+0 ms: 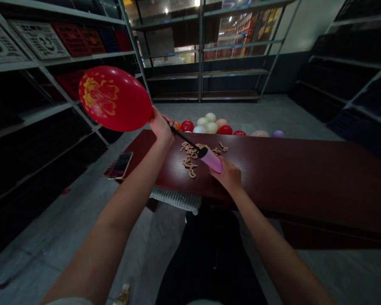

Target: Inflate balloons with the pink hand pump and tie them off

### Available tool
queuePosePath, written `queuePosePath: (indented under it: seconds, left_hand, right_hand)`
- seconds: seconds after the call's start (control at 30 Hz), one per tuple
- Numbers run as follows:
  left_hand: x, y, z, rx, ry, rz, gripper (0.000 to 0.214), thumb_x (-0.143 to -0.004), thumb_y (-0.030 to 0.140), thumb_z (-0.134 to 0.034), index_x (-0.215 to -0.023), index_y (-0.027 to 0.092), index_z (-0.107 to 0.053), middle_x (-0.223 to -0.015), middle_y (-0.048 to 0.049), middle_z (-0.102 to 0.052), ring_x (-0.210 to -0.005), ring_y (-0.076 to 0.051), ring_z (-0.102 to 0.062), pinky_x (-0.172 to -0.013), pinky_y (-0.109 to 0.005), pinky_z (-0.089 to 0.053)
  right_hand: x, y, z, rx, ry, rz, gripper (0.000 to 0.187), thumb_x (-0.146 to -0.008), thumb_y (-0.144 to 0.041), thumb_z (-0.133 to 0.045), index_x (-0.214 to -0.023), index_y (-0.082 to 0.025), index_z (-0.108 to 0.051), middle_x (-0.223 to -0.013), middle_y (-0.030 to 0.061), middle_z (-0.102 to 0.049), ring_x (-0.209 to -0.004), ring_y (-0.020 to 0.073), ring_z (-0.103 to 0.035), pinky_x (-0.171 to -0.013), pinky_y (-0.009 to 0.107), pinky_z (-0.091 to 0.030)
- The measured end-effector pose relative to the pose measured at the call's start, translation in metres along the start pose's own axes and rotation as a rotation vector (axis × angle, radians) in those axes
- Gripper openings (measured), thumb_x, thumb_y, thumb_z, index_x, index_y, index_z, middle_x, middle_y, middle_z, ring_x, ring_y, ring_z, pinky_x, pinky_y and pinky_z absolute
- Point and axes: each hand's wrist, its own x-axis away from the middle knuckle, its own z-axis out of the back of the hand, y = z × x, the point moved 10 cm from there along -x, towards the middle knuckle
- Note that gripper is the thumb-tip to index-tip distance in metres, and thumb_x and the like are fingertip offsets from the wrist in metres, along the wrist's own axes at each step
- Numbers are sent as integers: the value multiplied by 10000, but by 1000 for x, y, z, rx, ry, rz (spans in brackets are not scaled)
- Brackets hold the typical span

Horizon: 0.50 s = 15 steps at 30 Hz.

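A large red balloon (123, 99) with a yellow printed pattern is swollen with air, up at the left. My left hand (161, 126) is closed around its neck, where the black rod end of a hand pump (212, 162) meets it; the fingers hide the join. My right hand (231, 174) is wrapped around the pump's pink barrel, above the table. The black rod runs between the two hands. Beneath the pump, tan curled strips (190, 163) lie in a loose heap on the dark red table (288, 178).
A phone (123, 164) lies at the table's left corner. Several inflated balloons (211, 127) rest beyond the far edge. A pale ribbed cushion (178, 199) shows under the near edge. Metal shelves (200, 76) stand behind, and crates (41, 40) fill the left rack.
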Motion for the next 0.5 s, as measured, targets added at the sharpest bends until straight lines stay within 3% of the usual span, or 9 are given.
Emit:
queuePosePath:
  seconds: [0.1, 0.23, 0.33, 0.5]
  left_hand:
    - [13, -24, -30, -22, -87, 23, 528, -1052, 434, -411, -589, 210, -293, -424, 65, -289, -304, -65, -286, -352, -206, -219]
    - [40, -80, -52, -116, -200, 110, 574, -1039, 425, -435, -525, 223, -279, -376, 64, -268, -275, -73, -303, -334, -216, -228]
    - [58, -114, -50, -180, -215, 151, 554, -1029, 353, -456, -509, 214, -322, -364, 66, -286, -269, -69, -319, -333, -200, -249]
    - [58, -132, -22, -140, -101, 239, 518, -1011, 279, -450, -515, 214, -316, -373, 58, -304, -278, -66, -315, -340, -202, -250]
  right_hand:
    - [-2, 8, -1, 3, 5, -68, 463, -827, -427, -683, -1221, -190, -630, -1026, 100, -766, -825, 266, -724, -681, 327, -492]
    - [-3, 16, -2, 6, 2, -142, 457, -837, -447, -664, -1213, -192, -611, -1027, 90, -763, -801, 258, -716, -637, 315, -457]
    - [-3, 20, 0, 25, 3, -180, 461, -845, -430, -652, -1233, -187, -598, -1041, 95, -759, -816, 252, -709, -637, 308, -441]
    - [-3, 15, 0, 69, -13, -150, 424, -857, -391, -643, -1227, -188, -609, -1054, 98, -755, -849, 246, -700, -637, 302, -417]
